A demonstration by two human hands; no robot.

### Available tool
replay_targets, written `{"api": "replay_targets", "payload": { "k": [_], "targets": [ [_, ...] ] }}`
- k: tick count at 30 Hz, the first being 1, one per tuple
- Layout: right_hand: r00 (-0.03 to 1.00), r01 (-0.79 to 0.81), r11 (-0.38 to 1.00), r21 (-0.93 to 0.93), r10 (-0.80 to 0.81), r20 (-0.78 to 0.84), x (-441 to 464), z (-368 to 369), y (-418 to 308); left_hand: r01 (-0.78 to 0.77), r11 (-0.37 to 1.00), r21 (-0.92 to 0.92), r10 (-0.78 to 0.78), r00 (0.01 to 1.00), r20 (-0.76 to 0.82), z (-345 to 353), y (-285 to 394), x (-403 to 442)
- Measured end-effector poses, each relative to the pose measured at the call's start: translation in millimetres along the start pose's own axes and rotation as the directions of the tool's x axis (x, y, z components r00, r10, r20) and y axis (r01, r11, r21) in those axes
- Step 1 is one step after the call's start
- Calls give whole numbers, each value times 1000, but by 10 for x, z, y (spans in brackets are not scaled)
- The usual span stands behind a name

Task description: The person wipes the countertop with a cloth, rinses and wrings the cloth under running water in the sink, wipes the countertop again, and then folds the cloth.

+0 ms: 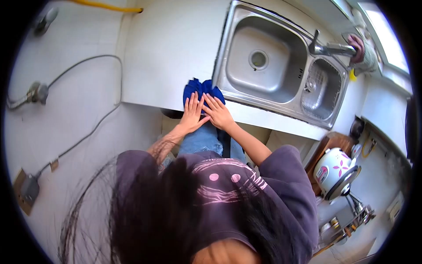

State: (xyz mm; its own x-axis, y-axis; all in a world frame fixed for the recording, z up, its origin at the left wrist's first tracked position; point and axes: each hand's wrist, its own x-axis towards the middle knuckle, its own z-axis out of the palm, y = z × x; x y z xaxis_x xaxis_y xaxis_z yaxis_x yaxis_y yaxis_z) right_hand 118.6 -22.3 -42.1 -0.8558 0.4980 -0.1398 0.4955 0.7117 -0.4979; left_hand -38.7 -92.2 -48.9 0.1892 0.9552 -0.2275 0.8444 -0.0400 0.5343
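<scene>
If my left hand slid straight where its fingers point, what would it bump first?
Your left hand would probably meet more blue cloth, which its fingers already seem to touch. Bare white countertop lies beyond, though depth is unclear.

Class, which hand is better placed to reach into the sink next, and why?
Probably the right hand: both hands rest on the cloth, but the right is nearer the sink than the left hand.

Open counter (165, 53) leftward, faucet (329, 49) rightward
</scene>
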Motion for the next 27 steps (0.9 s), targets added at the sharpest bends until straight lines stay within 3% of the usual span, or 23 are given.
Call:
{"api": "replay_targets", "payload": {
  "k": [3, 7, 16, 23, 25, 26, 27],
  "targets": [
    [998, -57, 996, 75, 56, 20, -395, -38, 133, -359, 928, -94, 371, 881, 293, -181, -81, 212],
    [963, -246, 966, 75, 253, -91, -827, -95, 316, -539, 829, -146, 555, 763, 333, -104, 267, 660],
    [786, -588, 808, 49, 584, -203, -1849, -231, 779, -684, 724, -87, 676, 680, 282, 480, 1431, 1281],
    [731, -599, 798, 68, 579, -360, -2489, -446, 1110, -696, 701, -156, 712, 672, 203, 891, 2030, 1536],
    [578, -525, 660, 538, 740, -344, -2527, -720, 1311, -636, 727, -259, 674, 733, 92, 919, 2275, 1774],
    [529, -512, 544, 665, 810, -254, -2583, -764, 1363, -583, 745, -324, 595, 801, -71, 950, 2402, 1758],
    [524, -443, 468, 765, 827, -202, -2603, -911, 1397, -576, 752, -321, 588, 806, -67, 848, 2528, 1757]
  ]
}}
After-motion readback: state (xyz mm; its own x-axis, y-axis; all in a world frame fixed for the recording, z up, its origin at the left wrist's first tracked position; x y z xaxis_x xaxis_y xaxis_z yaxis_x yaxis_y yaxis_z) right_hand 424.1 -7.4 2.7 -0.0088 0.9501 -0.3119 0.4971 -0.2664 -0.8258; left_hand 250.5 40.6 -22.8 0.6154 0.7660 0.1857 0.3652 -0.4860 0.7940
